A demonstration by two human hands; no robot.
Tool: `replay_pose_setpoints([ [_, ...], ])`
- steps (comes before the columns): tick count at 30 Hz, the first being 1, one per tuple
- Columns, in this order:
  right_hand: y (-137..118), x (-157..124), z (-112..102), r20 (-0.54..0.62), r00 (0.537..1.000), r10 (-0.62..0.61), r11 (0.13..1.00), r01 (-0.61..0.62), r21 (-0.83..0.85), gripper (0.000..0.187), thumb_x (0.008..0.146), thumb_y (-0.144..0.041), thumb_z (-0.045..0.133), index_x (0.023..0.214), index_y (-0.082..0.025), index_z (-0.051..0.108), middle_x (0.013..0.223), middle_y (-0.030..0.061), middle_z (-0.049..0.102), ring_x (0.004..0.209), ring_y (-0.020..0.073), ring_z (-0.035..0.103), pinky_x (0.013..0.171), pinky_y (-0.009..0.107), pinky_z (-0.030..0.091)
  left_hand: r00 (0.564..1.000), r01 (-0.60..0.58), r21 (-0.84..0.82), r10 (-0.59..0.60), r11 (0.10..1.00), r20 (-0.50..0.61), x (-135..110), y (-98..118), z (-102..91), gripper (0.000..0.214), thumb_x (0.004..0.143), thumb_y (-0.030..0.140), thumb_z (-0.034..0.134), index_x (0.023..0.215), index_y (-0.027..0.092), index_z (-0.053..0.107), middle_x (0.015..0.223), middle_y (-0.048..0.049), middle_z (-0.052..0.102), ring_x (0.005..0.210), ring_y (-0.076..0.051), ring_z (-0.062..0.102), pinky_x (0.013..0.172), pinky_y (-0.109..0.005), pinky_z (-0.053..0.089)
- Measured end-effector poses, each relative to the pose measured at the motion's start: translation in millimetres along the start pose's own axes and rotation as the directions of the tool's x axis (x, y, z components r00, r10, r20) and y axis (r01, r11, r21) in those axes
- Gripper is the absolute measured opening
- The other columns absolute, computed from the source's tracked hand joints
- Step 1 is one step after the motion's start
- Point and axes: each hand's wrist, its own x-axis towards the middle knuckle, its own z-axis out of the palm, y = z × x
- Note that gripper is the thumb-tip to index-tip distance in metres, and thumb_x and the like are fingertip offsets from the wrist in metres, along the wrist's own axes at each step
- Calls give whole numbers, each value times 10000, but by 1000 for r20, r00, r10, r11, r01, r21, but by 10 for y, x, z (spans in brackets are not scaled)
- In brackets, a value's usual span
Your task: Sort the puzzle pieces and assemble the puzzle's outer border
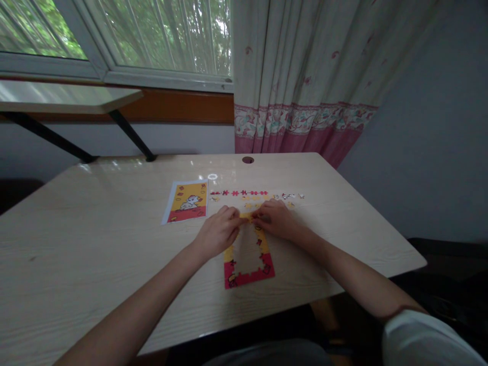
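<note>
A jigsaw puzzle border (pixel 249 278) lies on the table in front of me, red at the near end and yellow at the far end, with bare tabletop inside it. My left hand (pixel 219 230) is closed at its far left corner, fingertips pressed on a yellow edge piece (pixel 245 216). My right hand (pixel 278 219) pinches at the far right corner, its fingertips almost meeting the left ones on the yellow pieces. The fingers partly hide the pieces they touch. Just beyond my hands, loose red puzzle pieces (pixel 235 193) lie in a row.
To the left lies a printed reference picture (pixel 188 202) of a white bird on yellow and red. Several loose yellow and white pieces (pixel 288 196) lie behind my right hand. A raised shelf (pixel 68 97) stands at the back left; the table (pixel 95 244) has a round cable hole (pixel 248 160).
</note>
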Motion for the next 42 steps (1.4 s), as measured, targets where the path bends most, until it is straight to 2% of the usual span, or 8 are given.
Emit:
replay_pose_setpoints([
  [9,-24,-15,-36,62,995,-82,992,87,-89,166,833,-313,569,937,-241,677,844,31,629,804,161,504,720,293,307,1000,-11,9,11,1000,-6,11,-22,18,342,846,141,423,1115,249,605,927,-71,515,860,-214,453,719,-335,442],
  [15,-122,-22,-121,117,982,-151,954,175,-242,158,858,-270,533,930,-231,668,836,45,628,803,175,479,713,311,281,996,-75,159,65,984,68,36,18,-58,312,848,145,457,1104,253,598,912,-72,515,836,-210,447,672,-303,404],
  [21,-97,-3,-125,109,985,-135,967,155,-202,171,867,-297,519,925,-235,667,849,39,630,803,170,482,703,299,298,989,-141,283,123,949,78,56,70,-76,227,908,208,413,1049,207,592,902,-67,524,810,-207,451,642,-297,370],
  [26,-81,4,-123,135,981,-136,966,162,-202,166,860,-295,530,918,-228,670,844,42,628,791,166,481,694,291,312,984,-177,362,161,915,75,72,120,-23,207,914,181,392,978,167,588,892,-72,535,842,-214,460,661,-303,370],
  [29,-66,9,-110,135,982,-135,969,159,-187,164,858,-283,532,909,-216,673,838,42,625,795,168,479,697,287,321,985,-170,343,152,924,79,72,110,-10,183,902,180,419,939,162,597,894,-75,540,847,-215,463,673,-306,381],
  [35,21,-20,-56,102,986,-132,988,139,-71,223,886,-309,487,960,-210,673,881,47,616,817,161,490,738,284,351,993,-115,229,102,967,67,-11,-82,-92,293,837,129,489,1111,185,573,970,-81,548,903,-227,458,746,-327,420],
  [38,87,-45,-74,62,989,-136,991,136,10,239,898,-296,465,1014,-210,656,908,54,612,834,157,503,766,287,366,998,-61,205,56,977,30,-63,-202,-165,248,833,137,489,1037,168,627,936,-91,549,891,-234,455,774,-358,426],
  [42,258,-47,-152,-56,995,-83,995,85,42,222,885,-256,478,999,-188,655,893,63,625,831,162,520,779,296,380,995,-94,98,95,991,-6,-96,-312,-207,236,855,152,455,947,183,670,914,-87,546,893,-228,455,771,-361,429],
])
